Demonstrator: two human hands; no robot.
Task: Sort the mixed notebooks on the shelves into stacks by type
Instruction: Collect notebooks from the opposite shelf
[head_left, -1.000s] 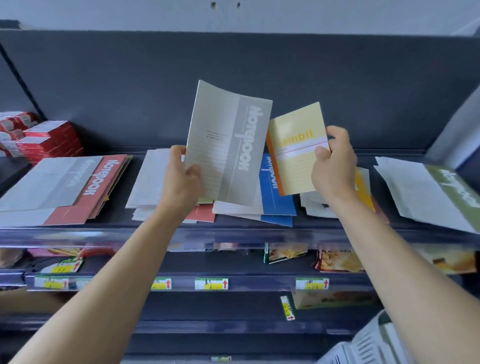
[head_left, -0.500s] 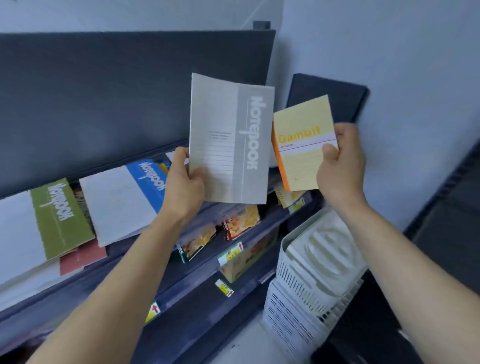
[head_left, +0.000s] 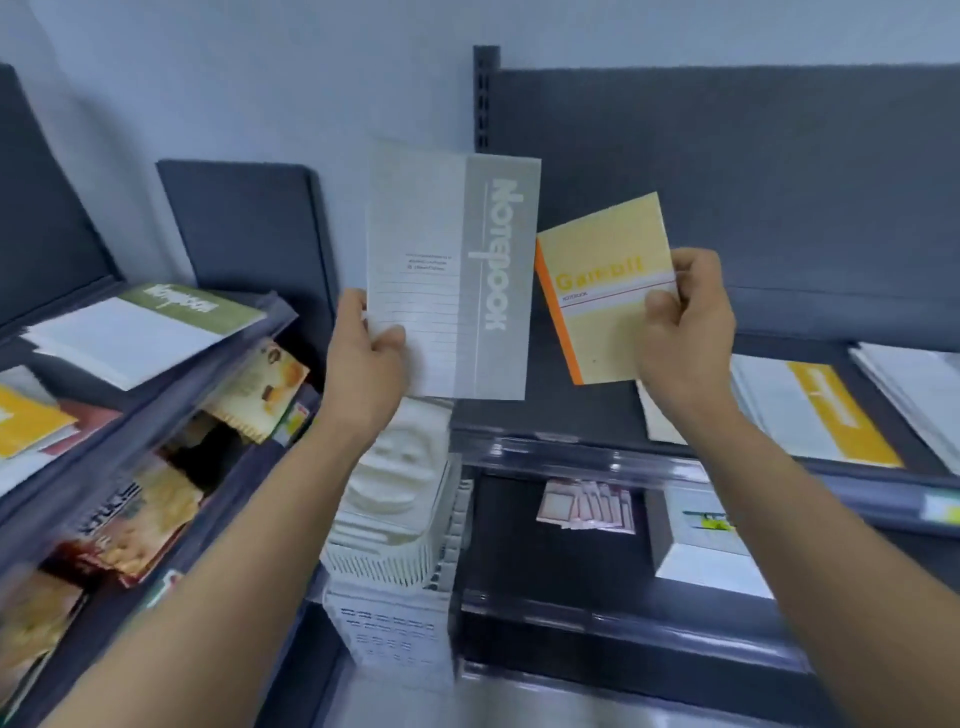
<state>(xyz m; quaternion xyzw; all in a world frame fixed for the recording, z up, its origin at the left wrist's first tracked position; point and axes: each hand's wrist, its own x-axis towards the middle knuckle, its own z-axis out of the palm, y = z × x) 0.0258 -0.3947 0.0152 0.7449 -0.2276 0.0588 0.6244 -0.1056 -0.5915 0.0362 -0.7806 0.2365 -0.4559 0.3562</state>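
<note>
My left hand (head_left: 366, 358) grips the lower left edge of a tall grey notebook (head_left: 457, 260) and holds it upright in the air. A small yellow notebook with an orange spine (head_left: 605, 291) is pinched at its right edge by my right hand (head_left: 683, 332). Both books hang in front of a dark shelf unit on the right. On that unit's shelf (head_left: 571, 421) lie a white notebook with a yellow band (head_left: 810, 410) and a white stack (head_left: 919, 379). A green-banded notebook (head_left: 150, 327) lies on the left shelf.
White plastic baskets (head_left: 395, 525) are stacked on the floor between the two shelf units. Snack packets (head_left: 260, 389) fill the lower left shelves. The right unit's lower shelf holds pink packets (head_left: 587, 506) and a white box (head_left: 701, 551). A yellow notebook (head_left: 26, 421) sits at far left.
The view has swung right, from the first shelf unit past the corner to a second unit. Both hands keep the same grip on their notebooks, held at about the same height.
</note>
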